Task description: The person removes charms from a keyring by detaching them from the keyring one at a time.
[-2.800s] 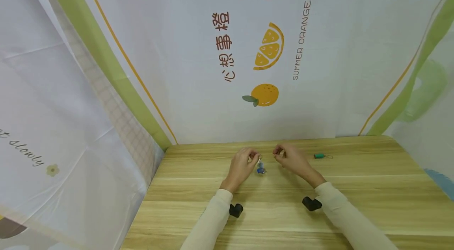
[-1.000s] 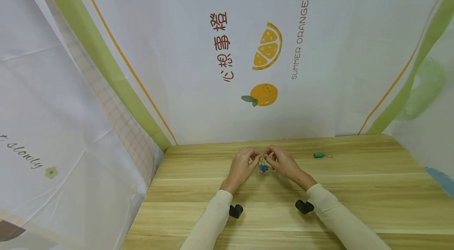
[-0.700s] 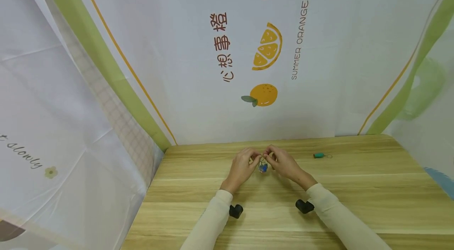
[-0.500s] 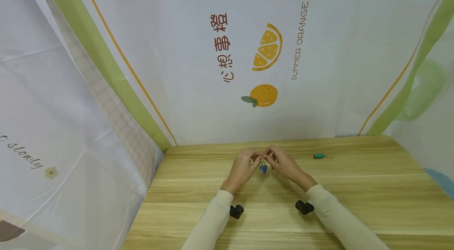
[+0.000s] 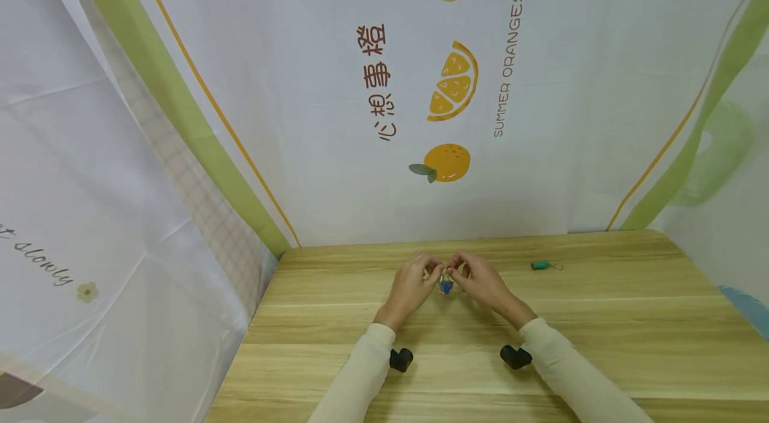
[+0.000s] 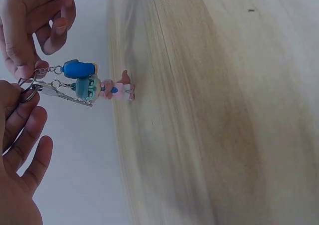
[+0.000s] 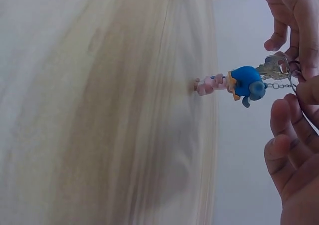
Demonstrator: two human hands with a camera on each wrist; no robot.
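Note:
Over the far middle of the table my left hand (image 5: 411, 284) pinches a metal key ring (image 6: 30, 87) between thumb and fingertips. My right hand (image 5: 480, 281) meets it from the other side, its thumb and finger pinching at the same ring, where a short chain joins. From the ring hang a silver key (image 7: 274, 68), a blue charm (image 6: 78, 69) with an orange edge, and a small figure charm (image 6: 89, 89) with a teal cap and pink body. Fingertips partly hide the ring. The charms dangle just over the wood.
A green cylindrical keychain (image 5: 541, 265) with a wire loop lies on the wooden table (image 5: 456, 376) to the right of my hands. Behind the table hangs a white cloth (image 5: 336, 196) printed with oranges. Black camera mounts (image 5: 515, 357) stick out at both wrists.
My right hand has come in from the right and met the left at the key ring. The dangling charms have turned slightly. My left hand has stayed nearly in place.

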